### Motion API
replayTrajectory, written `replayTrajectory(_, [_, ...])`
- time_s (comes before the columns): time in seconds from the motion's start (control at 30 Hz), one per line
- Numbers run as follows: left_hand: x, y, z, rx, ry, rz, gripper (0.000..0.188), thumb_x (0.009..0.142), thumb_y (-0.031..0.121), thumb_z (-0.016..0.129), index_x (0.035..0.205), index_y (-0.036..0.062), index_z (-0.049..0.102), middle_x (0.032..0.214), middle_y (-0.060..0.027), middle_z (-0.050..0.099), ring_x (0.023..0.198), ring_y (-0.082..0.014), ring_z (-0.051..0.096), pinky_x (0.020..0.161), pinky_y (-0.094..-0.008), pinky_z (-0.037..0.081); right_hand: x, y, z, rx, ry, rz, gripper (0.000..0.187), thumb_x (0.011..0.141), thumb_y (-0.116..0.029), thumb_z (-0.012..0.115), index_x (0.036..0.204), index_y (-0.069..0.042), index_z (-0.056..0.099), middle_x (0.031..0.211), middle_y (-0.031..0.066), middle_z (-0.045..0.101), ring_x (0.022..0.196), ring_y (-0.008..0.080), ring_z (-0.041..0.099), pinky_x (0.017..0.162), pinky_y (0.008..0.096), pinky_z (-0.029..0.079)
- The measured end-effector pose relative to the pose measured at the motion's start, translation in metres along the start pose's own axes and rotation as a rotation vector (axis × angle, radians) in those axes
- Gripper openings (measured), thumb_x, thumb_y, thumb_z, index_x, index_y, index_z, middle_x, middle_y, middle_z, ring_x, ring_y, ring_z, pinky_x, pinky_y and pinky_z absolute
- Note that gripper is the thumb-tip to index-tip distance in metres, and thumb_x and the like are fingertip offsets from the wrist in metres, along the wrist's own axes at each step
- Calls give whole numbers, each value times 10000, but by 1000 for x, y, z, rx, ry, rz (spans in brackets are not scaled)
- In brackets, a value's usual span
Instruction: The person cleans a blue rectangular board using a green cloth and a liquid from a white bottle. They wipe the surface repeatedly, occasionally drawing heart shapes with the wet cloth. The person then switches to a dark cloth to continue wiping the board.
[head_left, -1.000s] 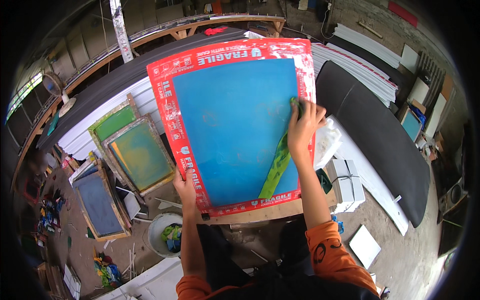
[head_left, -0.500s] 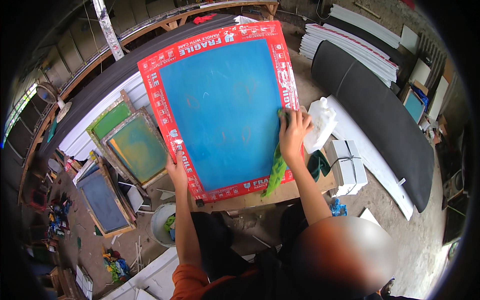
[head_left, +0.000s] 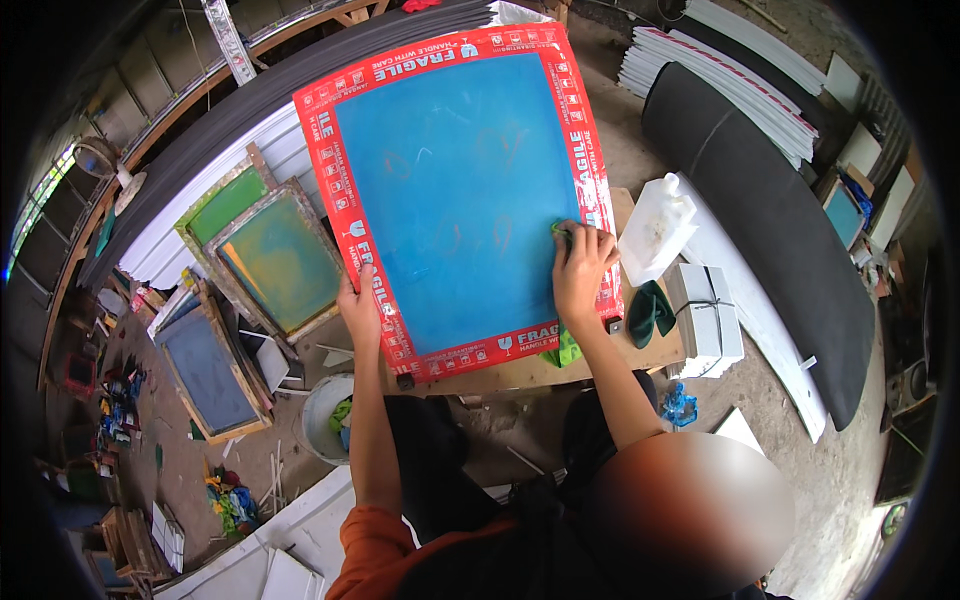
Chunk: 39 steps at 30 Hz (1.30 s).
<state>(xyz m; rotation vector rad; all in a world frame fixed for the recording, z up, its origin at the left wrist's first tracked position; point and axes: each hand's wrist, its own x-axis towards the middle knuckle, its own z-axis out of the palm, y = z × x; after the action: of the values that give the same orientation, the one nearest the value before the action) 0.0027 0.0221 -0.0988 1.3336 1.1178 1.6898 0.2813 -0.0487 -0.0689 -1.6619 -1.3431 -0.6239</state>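
A screen-printing frame [head_left: 455, 190] with a blue mesh and a red tape border leans tilted on a wooden table. My left hand [head_left: 362, 308] closes around its left edge, low down, with the thumb over the tape. My right hand [head_left: 583, 270] presses a green cloth [head_left: 565, 348] onto the blue mesh near the right border. Only parts of the cloth show, at the fingertips and below the wrist; my hand and forearm hide the rest. Faint reddish marks cross the blue surface.
On the wooden table [head_left: 485, 380] right of the screen stand a white plastic jug [head_left: 657, 228] and a dark green object [head_left: 652, 312]. A strapped white stack [head_left: 704, 325] is beside them. Used screens [head_left: 282, 265] lean at left, near a bucket [head_left: 325, 425]. Black sheeting [head_left: 750, 190] lies at right.
My right hand has slid down along the screen's right side with the cloth, whose hanging end is now mostly behind my forearm. My left hand still grips the left edge. The view has shifted slightly.
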Motion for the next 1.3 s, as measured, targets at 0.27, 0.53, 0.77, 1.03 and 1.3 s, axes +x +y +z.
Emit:
replayTrajectory(0.27, [-8,4,-6,67,29,25,302,927,251,545,1067,-15,578,840,-8,592,699,-57,513,631,-234,439,-52,-3,-9,108,-264,-380,218,747,-83,640,953,-115,574,921,37,538,910,269,459,796,432,334])
replayTrajectory(0.53, [-27,2,-20,44,91,-1,297,916,251,562,1049,-13,590,855,-24,611,710,-66,538,648,-239,453,-10,98,-62,-91,-37,41,171,784,-50,585,943,-14,532,928,119,570,950,329,463,797,446,362])
replayTrajectory(0.77, [-33,27,-17,59,68,-18,313,907,263,574,1040,-19,596,862,-39,623,706,-70,549,635,-246,458,-20,116,-77,120,25,312,139,857,-25,539,991,7,518,920,198,602,827,360,577,712,410,449])
replayTrajectory(1.03, [-15,44,-4,163,57,168,360,909,284,570,1070,-38,578,830,-19,598,693,-59,511,633,-240,442,-23,18,-62,608,-101,167,131,773,-5,636,897,-15,595,843,117,598,746,274,564,683,353,455])
replayTrajectory(1.3, [-1,28,2,125,12,74,271,872,223,625,990,-19,592,860,-31,612,734,-72,525,678,-242,447,-36,-16,-19,555,-68,-62,205,687,35,682,860,-43,604,892,77,564,851,270,520,731,365,422])
